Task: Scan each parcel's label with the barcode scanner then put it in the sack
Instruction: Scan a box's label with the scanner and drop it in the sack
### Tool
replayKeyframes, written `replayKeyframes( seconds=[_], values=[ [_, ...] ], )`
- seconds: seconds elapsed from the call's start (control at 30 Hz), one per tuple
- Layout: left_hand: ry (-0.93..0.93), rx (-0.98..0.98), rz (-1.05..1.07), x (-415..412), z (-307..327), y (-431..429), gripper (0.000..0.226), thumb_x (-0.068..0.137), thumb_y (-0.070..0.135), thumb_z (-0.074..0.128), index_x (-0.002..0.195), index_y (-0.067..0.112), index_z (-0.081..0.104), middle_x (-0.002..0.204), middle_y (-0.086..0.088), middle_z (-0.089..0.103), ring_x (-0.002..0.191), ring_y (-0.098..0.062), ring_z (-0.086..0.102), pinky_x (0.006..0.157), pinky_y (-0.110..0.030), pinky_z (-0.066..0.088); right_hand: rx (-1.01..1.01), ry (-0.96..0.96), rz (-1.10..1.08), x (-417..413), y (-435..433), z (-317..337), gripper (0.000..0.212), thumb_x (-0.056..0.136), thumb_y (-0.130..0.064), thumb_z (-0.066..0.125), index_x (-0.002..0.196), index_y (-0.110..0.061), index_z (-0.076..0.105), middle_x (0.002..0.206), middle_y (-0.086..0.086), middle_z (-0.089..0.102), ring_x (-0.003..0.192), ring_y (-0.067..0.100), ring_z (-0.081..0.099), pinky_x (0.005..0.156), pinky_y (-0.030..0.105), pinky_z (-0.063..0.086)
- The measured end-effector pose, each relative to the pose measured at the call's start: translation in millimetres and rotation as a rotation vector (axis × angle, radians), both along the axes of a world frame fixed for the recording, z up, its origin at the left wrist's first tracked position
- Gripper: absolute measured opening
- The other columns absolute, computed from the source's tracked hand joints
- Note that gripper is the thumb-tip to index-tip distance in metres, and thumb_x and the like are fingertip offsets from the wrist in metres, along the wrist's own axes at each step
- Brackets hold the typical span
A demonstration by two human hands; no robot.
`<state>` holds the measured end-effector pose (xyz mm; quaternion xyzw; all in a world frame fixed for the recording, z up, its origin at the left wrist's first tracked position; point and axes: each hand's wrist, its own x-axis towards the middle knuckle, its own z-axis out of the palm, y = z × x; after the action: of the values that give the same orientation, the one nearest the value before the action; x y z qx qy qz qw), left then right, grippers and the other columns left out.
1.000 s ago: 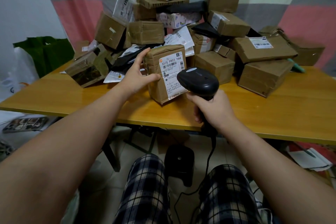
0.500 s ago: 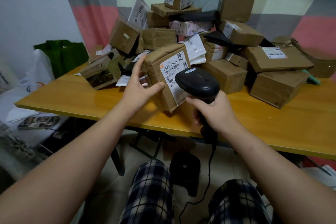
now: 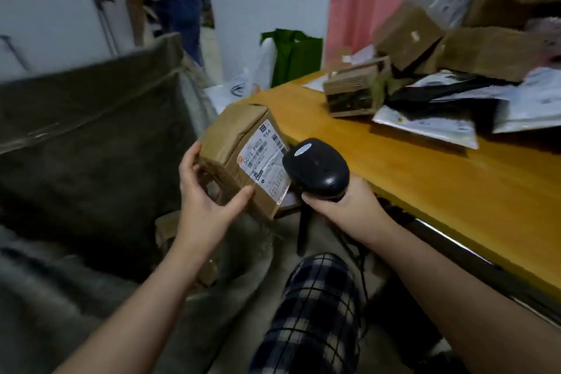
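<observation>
The left hand [image 3: 206, 191] grips a brown parcel [image 3: 230, 143] in the middle of the frame, thumb curled over its near lower edge and fingers wrapped round its left side. The parcel is held in the air, tilted, just off the left end of the desk [image 3: 425, 185]. Its white label [image 3: 265, 161] faces up and to the right.

The right hand [image 3: 343, 206] is clenched round the handle of the black barcode scanner [image 3: 317, 168]. The scanner's head sits just beside the label and covers the label's right edge in this view.

A large dark olive sack [image 3: 91, 136] fills the left of the frame, its cloth wall rising behind and to the left of the parcel. At the upper right, a heap of brown boxes and white mailers [image 3: 473, 48] lies on the yellow desk, blurred. A green bag [image 3: 297, 55] stands beyond the desk's far corner, at upper centre. Plaid trousers [image 3: 312, 313] show at the bottom centre. Another person's legs [image 3: 179, 18] stand at the upper left.
</observation>
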<state>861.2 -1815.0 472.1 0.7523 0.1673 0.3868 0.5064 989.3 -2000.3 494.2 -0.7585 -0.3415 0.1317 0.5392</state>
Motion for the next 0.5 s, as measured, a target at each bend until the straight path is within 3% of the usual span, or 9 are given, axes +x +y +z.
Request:
replayKeyframes(
  seconds=[0.07, 0.13, 0.23, 0.27, 0.4, 0.5],
  values=[
    [0.044, -0.016, 0.12, -24.8, -20.1, 28.6, 0.096, 0.062, 0.045, 0.082, 0.135, 0.055, 0.021, 0.147, -0.008, 0.03, 0.132, -0.015, 0.044, 0.107, -0.041, 0.043, -0.074, -0.012, 0.047, -3.0, 31.0, -19.0, 0.043, 0.073, -0.032, 0.083, 0.109, -0.036, 0.06, 0.096, -0.019, 0.068, 0.096, -0.001, 0.062, 0.086, 0.028, 0.051],
    [0.101, -0.007, 0.235, -43.1, -39.4, 53.3, 0.097, 0.06, 0.048, 0.08, 0.136, 0.055, 0.02, 0.145, -0.01, 0.032, 0.13, -0.016, 0.045, 0.108, -0.041, 0.041, -0.161, -0.042, 0.095, -7.8, 58.0, -30.8, 0.05, 0.073, -0.036, 0.082, 0.116, -0.042, 0.056, 0.104, -0.018, 0.067, 0.104, 0.004, 0.062, 0.092, 0.033, 0.051],
    [0.204, 0.009, 0.352, -58.4, -61.0, 84.4, 0.103, 0.066, 0.027, 0.086, 0.145, 0.037, 0.02, 0.143, -0.006, 0.029, 0.118, 0.008, 0.042, 0.107, -0.013, 0.032, -0.244, -0.083, 0.176, -11.6, 95.8, -42.6, 0.048, 0.077, -0.034, 0.079, 0.116, -0.042, 0.052, 0.101, -0.016, 0.064, 0.106, 0.011, 0.061, 0.092, 0.035, 0.051],
    [0.26, 0.03, 0.389, -60.5, -67.1, 94.7, 0.102, 0.068, 0.02, 0.085, 0.147, 0.031, 0.021, 0.142, -0.005, 0.028, 0.114, 0.009, 0.039, 0.104, -0.008, 0.028, -0.267, -0.095, 0.196, -11.9, 108.9, -48.0, 0.046, 0.078, -0.034, 0.078, 0.116, -0.041, 0.051, 0.103, -0.014, 0.065, 0.106, 0.013, 0.062, 0.091, 0.037, 0.051],
    [0.522, 0.087, 0.423, -52.9, -82.1, 142.1, 0.099, 0.072, 0.023, 0.082, 0.147, 0.036, 0.018, 0.145, -0.01, 0.025, 0.126, -0.018, 0.037, 0.106, -0.032, 0.032, -0.313, -0.134, 0.235, -13.2, 155.6, -78.1, 0.05, 0.076, -0.039, 0.075, 0.122, -0.034, 0.054, 0.107, -0.006, 0.07, 0.103, 0.017, 0.064, 0.086, 0.042, 0.053],
    [0.722, 0.121, 0.397, -49.0, -99.1, 169.4, 0.096, 0.076, 0.029, 0.079, 0.148, 0.037, 0.016, 0.146, -0.011, 0.021, 0.131, -0.031, 0.036, 0.105, -0.041, 0.038, -0.3, -0.115, 0.244, -16.6, 180.9, -100.5, 0.037, 0.075, -0.033, 0.076, 0.107, -0.034, 0.057, 0.096, -0.01, 0.067, 0.098, 0.016, 0.063, 0.082, 0.035, 0.051]
  ],
)
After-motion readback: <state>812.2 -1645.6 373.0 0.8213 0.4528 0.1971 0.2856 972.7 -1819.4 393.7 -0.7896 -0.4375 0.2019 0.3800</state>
